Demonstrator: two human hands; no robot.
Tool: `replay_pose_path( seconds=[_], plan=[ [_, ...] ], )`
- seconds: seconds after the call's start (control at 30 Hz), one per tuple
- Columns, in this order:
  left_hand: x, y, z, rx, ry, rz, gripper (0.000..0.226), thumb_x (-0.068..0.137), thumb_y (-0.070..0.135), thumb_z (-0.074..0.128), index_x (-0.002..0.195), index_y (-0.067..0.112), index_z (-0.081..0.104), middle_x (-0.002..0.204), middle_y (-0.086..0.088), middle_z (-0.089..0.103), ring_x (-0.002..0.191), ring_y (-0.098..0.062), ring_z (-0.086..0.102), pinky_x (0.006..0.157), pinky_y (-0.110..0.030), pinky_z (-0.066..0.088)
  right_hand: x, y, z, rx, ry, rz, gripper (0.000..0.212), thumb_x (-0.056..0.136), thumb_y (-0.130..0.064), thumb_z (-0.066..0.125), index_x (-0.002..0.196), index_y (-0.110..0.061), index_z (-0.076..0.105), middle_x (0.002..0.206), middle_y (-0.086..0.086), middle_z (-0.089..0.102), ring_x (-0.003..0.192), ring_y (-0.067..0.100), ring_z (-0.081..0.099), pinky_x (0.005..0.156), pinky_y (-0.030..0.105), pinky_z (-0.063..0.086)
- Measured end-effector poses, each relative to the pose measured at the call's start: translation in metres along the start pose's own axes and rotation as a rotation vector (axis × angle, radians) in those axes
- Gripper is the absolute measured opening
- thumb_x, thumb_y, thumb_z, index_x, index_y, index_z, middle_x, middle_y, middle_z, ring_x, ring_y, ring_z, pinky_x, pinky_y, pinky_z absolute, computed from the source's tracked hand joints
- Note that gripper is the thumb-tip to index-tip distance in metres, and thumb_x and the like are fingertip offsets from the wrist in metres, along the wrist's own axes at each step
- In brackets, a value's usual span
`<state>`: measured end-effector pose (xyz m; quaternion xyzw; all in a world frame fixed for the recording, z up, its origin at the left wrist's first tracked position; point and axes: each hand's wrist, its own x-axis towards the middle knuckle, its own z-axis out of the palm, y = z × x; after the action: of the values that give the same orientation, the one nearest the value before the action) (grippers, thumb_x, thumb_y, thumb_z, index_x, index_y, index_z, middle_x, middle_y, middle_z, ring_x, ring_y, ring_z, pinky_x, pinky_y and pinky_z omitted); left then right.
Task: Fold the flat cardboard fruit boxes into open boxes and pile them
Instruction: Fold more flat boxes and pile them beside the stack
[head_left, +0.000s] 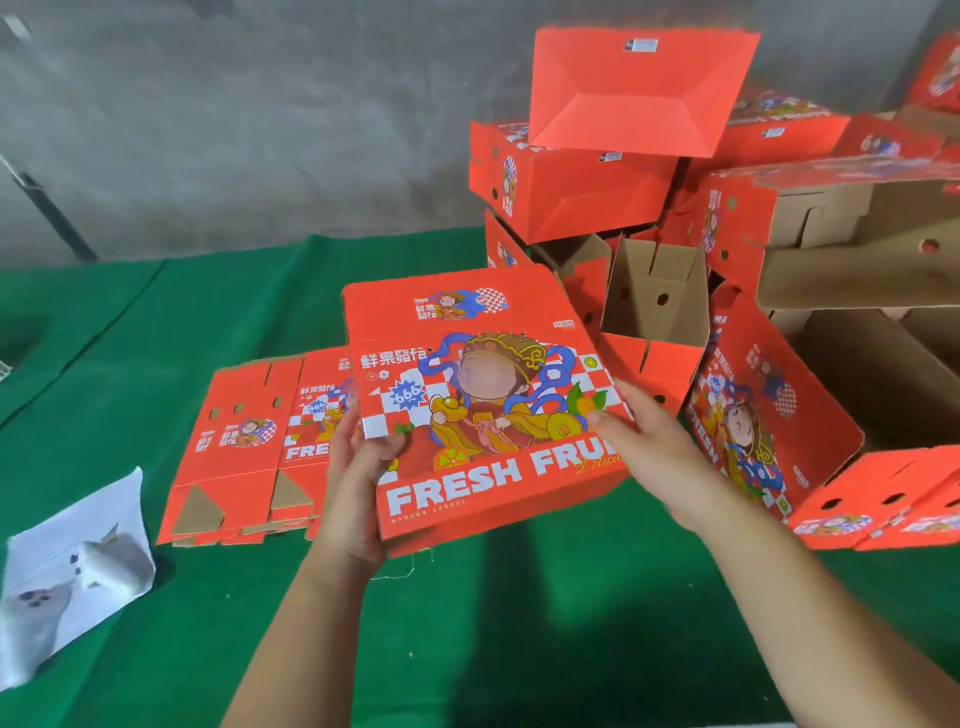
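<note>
Head view, one moment; we log items from largest down. Green-covered table fills the lower field, grey wall behind; at 1 to 3 o'clock sits the heap of folded boxes, red outside, brown inside, lying at mixed angles, some on their sides with openings toward us; the heap looks loose, not squared.

At centre, the box in hand is held off the table, printed lid face up and tilted toward us; its long axis runs roughly 9 to 3 o'clock, dipping slightly at the 9 o'clock end; whether its underside is fully formed we cannot tell, since that side is hidden.

At 9 o'clock of it, the stack of flat boxes lies on the cloth, partly hidden behind the held box; at 8 o'clock, well apart, a crumpled white bag.

Grip: our left hand is wrapped on the near-left corner, thumb on the printed face, fingers beneath; our right hand lies along the right edge, fingers fairly straight against the printed face, thumb hidden; so a clamp on the left, a flat steadying contact on the right.

Judgement: the heap lies at 1 o'clock from the grip, on the right hand's side; placing should lead with the right end of the long axis, left hand pushing from behind.
</note>
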<state>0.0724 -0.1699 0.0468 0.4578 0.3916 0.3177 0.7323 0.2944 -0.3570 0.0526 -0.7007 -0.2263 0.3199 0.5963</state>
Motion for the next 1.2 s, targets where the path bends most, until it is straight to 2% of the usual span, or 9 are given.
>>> replay_pose_path(
  seconds=[0.07, 0.17, 0.27, 0.37, 0.6, 0.8, 0.97, 1.1, 1.2],
  plan=[
    [-0.003, -0.001, 0.007, -0.085, 0.069, 0.024, 0.078, 0.069, 0.036, 0.076, 0.143, 0.039, 0.049, 0.141, -0.009, 0.061, 0.122, -0.035, 0.066, 0.100, -0.068, 0.049, -0.002, -0.007, 0.003, -0.193, 0.082, -0.167, 0.047, 0.101, -0.024, 0.062, 0.145, -0.037, 0.049, 0.130, -0.016, 0.068, 0.113, 0.003, 0.067, 0.090, 0.022, 0.057],
    [-0.010, 0.005, 0.031, 0.096, 0.223, 0.271, 0.079, 0.058, 0.055, 0.075, 0.133, 0.057, 0.048, 0.148, 0.004, 0.033, 0.127, 0.004, 0.053, 0.105, -0.037, 0.051, -0.009, -0.016, 0.007, -0.784, 0.232, -0.260, 0.066, 0.095, -0.046, 0.061, 0.155, -0.045, 0.032, 0.163, -0.011, 0.030, 0.144, 0.014, 0.026, 0.120, 0.044, 0.029],
    [-0.013, -0.011, 0.049, 0.399, 0.332, 0.608, 0.103, 0.062, 0.059, 0.075, 0.153, 0.040, 0.030, 0.147, -0.006, 0.018, 0.138, 0.016, 0.017, 0.110, -0.003, 0.024, -0.018, -0.022, 0.031, -0.319, -0.115, -0.221, 0.081, 0.087, -0.055, 0.071, 0.154, -0.052, 0.025, 0.150, -0.024, 0.039, 0.119, -0.031, 0.035, 0.106, 0.009, 0.032],
    [-0.015, -0.028, 0.070, 0.463, 0.187, 0.575, 0.121, 0.071, 0.068, 0.067, 0.164, 0.031, -0.001, 0.164, -0.009, 0.004, 0.154, -0.008, -0.004, 0.126, -0.028, 0.007, -0.011, -0.009, 0.057, -0.090, -0.196, -0.186, 0.090, 0.076, -0.064, 0.076, 0.151, -0.052, 0.028, 0.147, -0.028, 0.048, 0.130, -0.020, 0.044, 0.112, 0.017, 0.037],
    [-0.011, -0.046, 0.089, 0.399, 0.093, 0.352, 0.082, 0.075, 0.055, 0.063, 0.152, 0.040, 0.038, 0.119, 0.001, 0.043, 0.110, 0.014, 0.042, 0.089, -0.006, 0.038, 0.007, 0.047, 0.054, -0.191, -0.033, -0.173, 0.068, 0.087, -0.036, 0.065, 0.149, -0.046, 0.037, 0.138, -0.023, 0.061, 0.129, 0.000, 0.057, 0.113, 0.045, 0.045],
    [0.007, -0.057, 0.080, 0.409, 0.167, 0.323, 0.091, 0.058, 0.063, 0.065, 0.136, 0.038, 0.024, 0.122, 0.027, 0.027, 0.126, -0.007, 0.028, 0.119, -0.043, 0.027, 0.030, 0.059, 0.050, -0.200, -0.080, -0.267, 0.079, 0.092, -0.024, 0.062, 0.157, -0.048, 0.023, 0.149, -0.022, 0.052, 0.139, 0.002, 0.048, 0.115, 0.044, 0.039],
    [0.063, -0.042, 0.073, 0.572, -0.010, 0.528, 0.086, 0.077, 0.058, 0.064, 0.148, 0.038, 0.020, 0.133, 0.037, 0.026, 0.131, 0.010, 0.025, 0.116, -0.021, 0.019, 0.084, 0.037, 0.058, -0.268, -0.013, -0.366, 0.077, 0.098, -0.019, 0.065, 0.161, -0.035, 0.024, 0.158, -0.013, 0.044, 0.146, 0.006, 0.040, 0.121, 0.039, 0.033],
    [0.138, -0.021, 0.065, 1.178, -0.405, 0.139, 0.079, 0.092, 0.046, 0.055, 0.161, 0.043, 0.017, 0.154, 0.002, 0.050, 0.132, -0.024, 0.050, 0.114, -0.040, 0.036, 0.159, 0.013, 0.064, -0.546, 0.294, -0.006, 0.081, 0.097, -0.021, 0.066, 0.162, -0.016, 0.020, 0.164, 0.014, 0.031, 0.148, 0.030, 0.035, 0.118, 0.034, 0.030],
    [0.161, -0.025, 0.068, 0.943, -0.313, -0.005, 0.063, 0.100, 0.029, 0.054, 0.159, 0.025, 0.033, 0.146, -0.014, 0.058, 0.100, -0.023, 0.069, 0.086, -0.035, 0.054, 0.177, 0.021, 0.086, -0.588, 0.033, 0.257, 0.056, 0.096, -0.024, 0.062, 0.147, -0.018, 0.040, 0.135, 0.014, 0.058, 0.117, 0.031, 0.060, 0.091, 0.032, 0.047]
  ],
)
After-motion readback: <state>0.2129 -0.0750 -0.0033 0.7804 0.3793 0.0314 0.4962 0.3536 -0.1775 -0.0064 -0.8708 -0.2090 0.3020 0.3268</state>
